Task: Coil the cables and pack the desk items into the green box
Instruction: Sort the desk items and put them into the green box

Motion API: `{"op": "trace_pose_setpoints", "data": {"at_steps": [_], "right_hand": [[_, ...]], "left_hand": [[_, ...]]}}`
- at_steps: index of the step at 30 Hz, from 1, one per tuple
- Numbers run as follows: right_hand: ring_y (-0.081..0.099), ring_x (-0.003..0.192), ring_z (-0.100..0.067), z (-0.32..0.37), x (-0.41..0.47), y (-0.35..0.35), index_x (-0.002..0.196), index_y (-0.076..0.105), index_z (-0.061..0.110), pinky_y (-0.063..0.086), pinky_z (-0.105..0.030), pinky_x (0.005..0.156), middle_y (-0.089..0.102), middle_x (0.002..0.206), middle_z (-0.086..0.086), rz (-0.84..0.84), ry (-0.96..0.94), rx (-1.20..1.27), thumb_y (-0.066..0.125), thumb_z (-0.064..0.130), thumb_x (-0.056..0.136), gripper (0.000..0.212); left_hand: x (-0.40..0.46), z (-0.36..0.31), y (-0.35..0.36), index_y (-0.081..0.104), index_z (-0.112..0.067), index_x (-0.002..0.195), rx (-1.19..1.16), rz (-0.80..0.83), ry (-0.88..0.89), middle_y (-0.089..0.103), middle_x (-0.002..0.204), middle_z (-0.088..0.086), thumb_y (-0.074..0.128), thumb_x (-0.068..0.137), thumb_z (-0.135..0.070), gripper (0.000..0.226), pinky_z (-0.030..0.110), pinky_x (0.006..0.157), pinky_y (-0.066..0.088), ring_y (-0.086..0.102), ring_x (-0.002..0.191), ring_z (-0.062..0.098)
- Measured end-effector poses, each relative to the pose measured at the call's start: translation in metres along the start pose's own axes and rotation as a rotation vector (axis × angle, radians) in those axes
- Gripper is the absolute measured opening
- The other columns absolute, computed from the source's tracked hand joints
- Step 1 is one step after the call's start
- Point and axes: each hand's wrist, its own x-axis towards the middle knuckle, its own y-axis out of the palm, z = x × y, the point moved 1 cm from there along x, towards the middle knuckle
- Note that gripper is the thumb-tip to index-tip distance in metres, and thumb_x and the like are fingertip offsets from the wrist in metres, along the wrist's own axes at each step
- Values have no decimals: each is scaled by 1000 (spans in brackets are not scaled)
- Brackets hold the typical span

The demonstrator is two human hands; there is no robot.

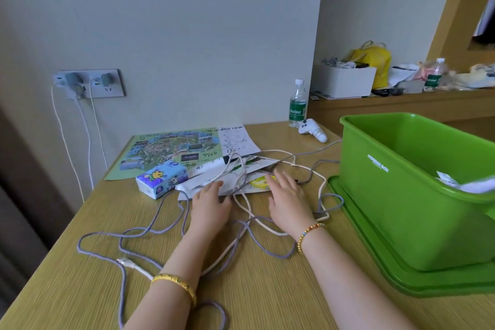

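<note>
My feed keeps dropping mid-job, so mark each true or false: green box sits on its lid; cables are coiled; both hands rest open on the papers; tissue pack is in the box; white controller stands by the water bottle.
1. True: the green box sits on its lid.
2. False: the cables lie tangled and loose.
3. True: left hand and right hand lie open on the papers.
4. False: the tissue pack is on the desk.
5. True: the controller lies beside the bottle.

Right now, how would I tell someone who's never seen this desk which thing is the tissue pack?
Start at the big green box on the desk's right side, then look across the tangled cables to the left hand. Just left of its fingertips lies the tissue pack, overlapping the colourful map's near edge. It's the only soft blue packet, printed with cartoon animals.
</note>
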Motion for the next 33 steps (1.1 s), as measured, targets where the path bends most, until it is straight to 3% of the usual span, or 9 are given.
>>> {"op": "trace_pose_setpoints", "data": {"at_steps": [3,8,15,19,21,24,28,30,33], "right_hand": [[16,142,-21,-3,4,5,143,30,22,17,-40,114,26,153,0,39,-25,-9,38,16,96,48],[36,133,-21,-4,6,4,137,44,23,26,-38,111,45,142,0,-22,-39,-64,36,15,98,41],[44,124,-19,-8,0,-2,130,54,24,33,-33,104,52,135,2,-50,-2,46,37,17,97,37],[56,101,-22,-6,-3,-11,114,64,19,47,-38,87,66,111,-1,-135,33,142,39,20,97,30],[59,80,-23,-7,-4,-16,99,65,12,49,-36,67,67,87,-4,-200,92,200,37,21,98,29],[50,57,-25,-12,-3,-21,85,56,10,34,-32,48,57,62,-5,-296,227,348,36,22,99,27],[46,53,-26,-13,-2,-28,76,48,11,32,-33,49,49,57,-3,-369,323,514,38,19,98,25],[46,56,-27,-13,-2,-31,74,44,15,32,-33,50,49,59,-2,-387,345,546,38,18,98,24],[43,58,-24,-16,-3,-35,78,43,18,22,-28,44,51,65,-2,-408,363,529,37,20,98,21]], "left_hand": [[-1,7,6,42,-31,136,152,15,31,28,152,4,40,94,-22,43,42,114,20,19,139,28],[-4,3,0,55,-35,126,404,-152,102,52,135,-3,33,98,-39,35,36,96,35,47,121,26],[-13,0,-7,67,-15,90,319,-278,140,68,94,0,43,92,-28,27,32,82,36,54,96,25],[-17,3,-14,58,-12,69,294,-260,117,64,79,1,43,89,-32,32,34,85,37,54,90,25],[-19,1,-18,59,-14,78,240,-218,111,65,91,2,38,88,-31,29,36,92,36,52,101,26],[-25,-11,-20,62,-17,105,78,-224,146,60,117,2,26,81,-32,45,39,105,29,43,118,23],[-28,-32,-8,71,-11,92,226,-321,513,68,103,7,56,83,-17,19,39,91,42,56,104,32],[-22,-43,6,69,-13,99,394,-143,594,66,109,4,52,88,-17,21,35,91,41,53,108,29],[-5,-58,23,56,-14,118,631,41,566,58,121,4,39,94,-20,31,33,97,33,43,118,25]]}}
